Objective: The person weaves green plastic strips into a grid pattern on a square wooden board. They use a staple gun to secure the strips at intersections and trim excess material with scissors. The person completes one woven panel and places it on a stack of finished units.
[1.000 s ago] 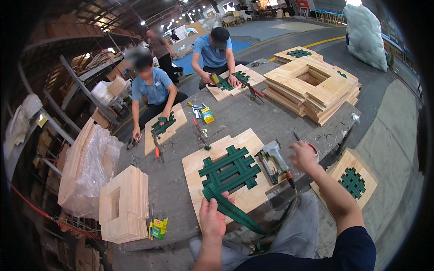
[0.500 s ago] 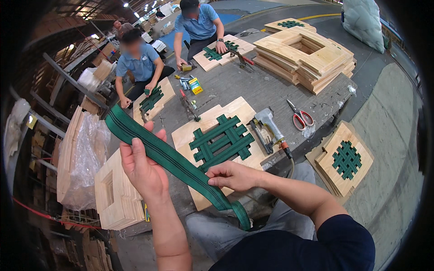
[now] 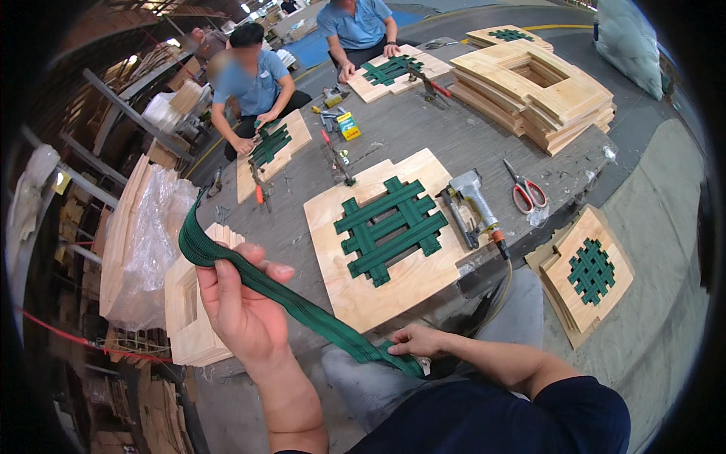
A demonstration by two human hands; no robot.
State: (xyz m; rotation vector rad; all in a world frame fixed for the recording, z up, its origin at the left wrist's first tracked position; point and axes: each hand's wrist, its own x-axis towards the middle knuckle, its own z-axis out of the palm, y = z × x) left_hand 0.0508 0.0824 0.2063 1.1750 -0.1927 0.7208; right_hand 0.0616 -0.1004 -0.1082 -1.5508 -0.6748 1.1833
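A ribbed green webbing strap (image 3: 302, 306) stretches taut between both hands: the left hand (image 3: 238, 303) grips its raised upper part, the right hand (image 3: 420, 342) pinches its lower end near the lap. Beyond lies a pale plywood frame (image 3: 393, 284) with woven green webbing, a metal staple gun (image 3: 473, 200) beside it. The left hand sits lower than half a second ago.
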